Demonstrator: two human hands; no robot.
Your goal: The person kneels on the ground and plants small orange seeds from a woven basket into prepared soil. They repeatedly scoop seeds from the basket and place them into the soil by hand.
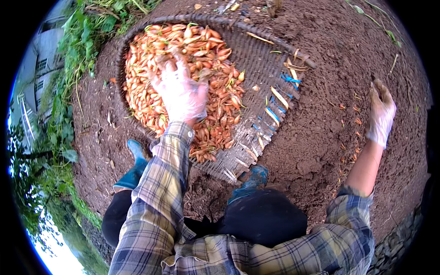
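Observation:
A woven bamboo scoop basket [254, 58] lies on the soil before me, heaped with orange-brown shallot bulbs [215, 118], some with green shoots. My left hand [180, 89], in a clear plastic glove, rests on the heap with its fingers spread; its fingertips are soiled and partly blend with the bulbs. Over the bare ground to the right is my right hand [381, 110], also gloved, with muddy fingers pointing away from me. Whether anything is between those fingers cannot be made out. Beside that hand, small bulbs [357, 121] stand in the soil in rough rows.
Brown tilled soil [330, 86] surrounds the basket. The basket's near right edge is frayed, with blue strips [290, 78] woven in. My blue boots [137, 161] stand close to it. Leafy plants [77, 41] border the left, with a building [43, 65] behind. Stones [395, 242] lie at lower right.

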